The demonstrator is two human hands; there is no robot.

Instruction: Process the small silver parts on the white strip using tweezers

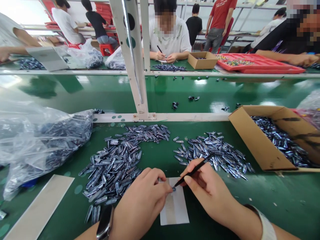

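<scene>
My right hand (212, 191) grips a pair of black tweezers (193, 170) like a pen, tips pointing down to the left. Those tips meet a small shiny bluish piece (174, 189) at the fingertips of my left hand (143, 200). My left fingers are closed in a pinch on that piece, most of it hidden by them. Under both hands lies a white card (181, 213) with a beige strip down its middle. Dark metallic clip-like pieces form a pile (116, 163) beside my left hand and another pile (215, 151) beyond my right hand.
An open cardboard box (260, 146) of similar pieces stands at right. A clear plastic bag (47, 140) of pieces and a beige strip board (41, 206) are at left. A white post (132, 60) rises from the rail before a green belt (105, 90). Other people sit beyond it.
</scene>
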